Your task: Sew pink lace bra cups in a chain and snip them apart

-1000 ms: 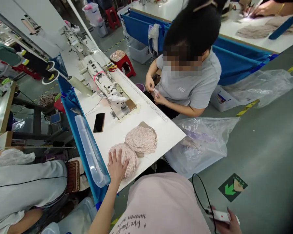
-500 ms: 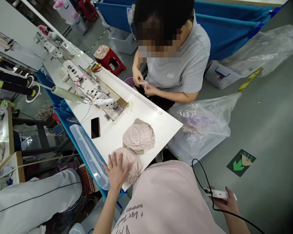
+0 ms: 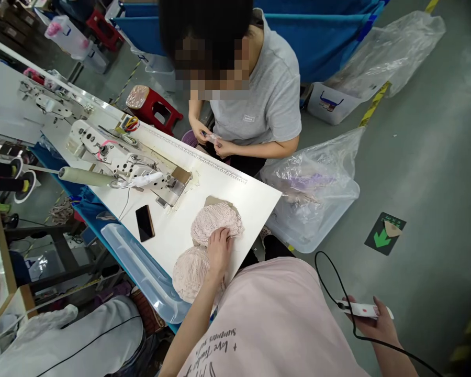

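Note:
My left hand (image 3: 219, 250) lies between two stacks of pink lace pieces on the white sewing table (image 3: 255, 199). Its fingers curl onto the edge of the far lace stack (image 3: 215, 221), and its wrist crosses the near lace stack (image 3: 190, 272). Low at the right, over the floor, my right hand (image 3: 371, 319) is shut on a small white device (image 3: 363, 309) with a black cable (image 3: 329, 283) looping from it.
A seated person in a grey shirt (image 3: 259, 104) works on a small piece across the table. A white sewing machine (image 3: 121, 159), a black phone (image 3: 145, 222) and a clear tray (image 3: 141, 272) lie left. A plastic-lined bin (image 3: 312, 193) stands by the table's right corner.
My left hand has moved from flat on the near lace stack over to the edge of the far stack. The view has shifted, and my right hand has risen further into the picture.

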Action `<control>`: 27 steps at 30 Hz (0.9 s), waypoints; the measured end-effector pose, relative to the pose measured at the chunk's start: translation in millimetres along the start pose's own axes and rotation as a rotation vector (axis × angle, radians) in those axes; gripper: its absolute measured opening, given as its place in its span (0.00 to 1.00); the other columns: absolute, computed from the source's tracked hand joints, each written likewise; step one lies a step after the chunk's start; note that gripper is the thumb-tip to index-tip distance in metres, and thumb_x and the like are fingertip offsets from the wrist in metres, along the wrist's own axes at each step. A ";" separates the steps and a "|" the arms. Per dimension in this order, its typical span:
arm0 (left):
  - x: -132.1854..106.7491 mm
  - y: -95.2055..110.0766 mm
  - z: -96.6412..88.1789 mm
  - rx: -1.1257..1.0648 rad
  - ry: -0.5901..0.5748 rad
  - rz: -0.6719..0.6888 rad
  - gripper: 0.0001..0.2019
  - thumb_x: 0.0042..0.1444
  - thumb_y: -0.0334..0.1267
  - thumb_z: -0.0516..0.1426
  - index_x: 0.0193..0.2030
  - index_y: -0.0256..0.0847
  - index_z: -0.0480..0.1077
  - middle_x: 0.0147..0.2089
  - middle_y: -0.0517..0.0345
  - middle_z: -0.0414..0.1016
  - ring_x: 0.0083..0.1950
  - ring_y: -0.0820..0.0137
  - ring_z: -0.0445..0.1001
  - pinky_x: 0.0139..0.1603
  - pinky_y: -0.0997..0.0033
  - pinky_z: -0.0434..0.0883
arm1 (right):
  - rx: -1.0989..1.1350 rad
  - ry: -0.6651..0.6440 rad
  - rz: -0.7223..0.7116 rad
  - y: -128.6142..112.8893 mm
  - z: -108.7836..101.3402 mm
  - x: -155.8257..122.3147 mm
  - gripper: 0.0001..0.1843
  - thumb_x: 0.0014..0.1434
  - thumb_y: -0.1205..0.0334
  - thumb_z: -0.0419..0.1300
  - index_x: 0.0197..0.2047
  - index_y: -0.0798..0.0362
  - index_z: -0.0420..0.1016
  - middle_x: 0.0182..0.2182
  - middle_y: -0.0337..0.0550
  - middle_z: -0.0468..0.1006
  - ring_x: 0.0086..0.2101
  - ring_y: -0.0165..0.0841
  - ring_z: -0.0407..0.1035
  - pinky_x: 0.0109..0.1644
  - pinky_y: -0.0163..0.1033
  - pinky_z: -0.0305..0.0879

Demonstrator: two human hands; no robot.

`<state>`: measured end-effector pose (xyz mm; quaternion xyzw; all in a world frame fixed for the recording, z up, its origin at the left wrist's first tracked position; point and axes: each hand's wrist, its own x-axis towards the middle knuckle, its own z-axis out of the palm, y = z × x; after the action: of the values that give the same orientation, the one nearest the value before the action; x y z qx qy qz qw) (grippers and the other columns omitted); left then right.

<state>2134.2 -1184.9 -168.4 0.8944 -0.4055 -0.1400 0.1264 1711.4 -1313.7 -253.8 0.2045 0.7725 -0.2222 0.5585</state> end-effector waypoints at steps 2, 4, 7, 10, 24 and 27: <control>2.3 -5.2 -1.2 -0.054 0.016 -0.035 0.11 0.65 0.37 0.50 0.49 0.40 0.71 0.51 0.47 0.74 0.53 0.59 0.71 0.55 0.56 0.67 | 0.016 -0.003 -0.015 3.1 -1.5 -1.1 0.06 0.57 0.64 0.57 0.37 0.50 0.62 0.34 0.39 0.75 0.24 0.38 0.74 0.26 0.58 0.74; 5.1 -10.9 -2.7 -0.101 0.025 -0.085 0.11 0.67 0.38 0.48 0.46 0.38 0.71 0.46 0.48 0.75 0.48 0.63 0.73 0.50 0.60 0.70 | 0.016 0.001 -0.002 6.1 -3.2 -2.5 0.05 0.60 0.63 0.57 0.37 0.51 0.62 0.34 0.39 0.75 0.25 0.36 0.74 0.25 0.56 0.75; 9.1 -17.0 -5.4 -0.138 0.015 -0.158 0.13 0.68 0.39 0.46 0.48 0.35 0.68 0.42 0.50 0.75 0.41 0.67 0.74 0.44 0.64 0.71 | 0.004 0.017 0.021 9.5 -6.3 -4.5 0.06 0.64 0.60 0.56 0.40 0.54 0.64 0.35 0.40 0.75 0.29 0.33 0.75 0.28 0.45 0.78; 10.1 -16.2 -10.3 -0.133 -0.046 -0.149 0.14 0.66 0.41 0.49 0.52 0.37 0.67 0.46 0.49 0.75 0.45 0.65 0.74 0.46 0.64 0.70 | 0.003 0.033 0.024 11.4 -9.3 -5.9 0.09 0.65 0.59 0.56 0.44 0.56 0.67 0.37 0.41 0.75 0.32 0.30 0.74 0.32 0.38 0.76; 26.4 -27.4 -17.2 -0.142 -0.123 -0.212 0.12 0.64 0.43 0.54 0.46 0.36 0.69 0.40 0.55 0.72 0.37 0.69 0.72 0.41 0.64 0.71 | 0.052 0.018 0.031 9.1 -13.5 1.5 0.07 0.63 0.60 0.55 0.35 0.53 0.62 0.33 0.43 0.76 0.27 0.37 0.75 0.25 0.50 0.76; 30.5 -38.4 -19.7 -0.207 -0.118 -0.252 0.15 0.64 0.47 0.54 0.45 0.35 0.69 0.37 0.57 0.71 0.33 0.72 0.71 0.36 0.67 0.71 | 0.077 0.016 0.052 7.8 -13.1 4.4 0.07 0.62 0.60 0.56 0.36 0.54 0.63 0.32 0.41 0.76 0.25 0.36 0.75 0.27 0.52 0.75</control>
<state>2186.9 -1181.4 -167.7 0.9106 -0.2803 -0.2479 0.1755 1704.4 -1299.6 -255.3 0.2477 0.7623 -0.2356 0.5495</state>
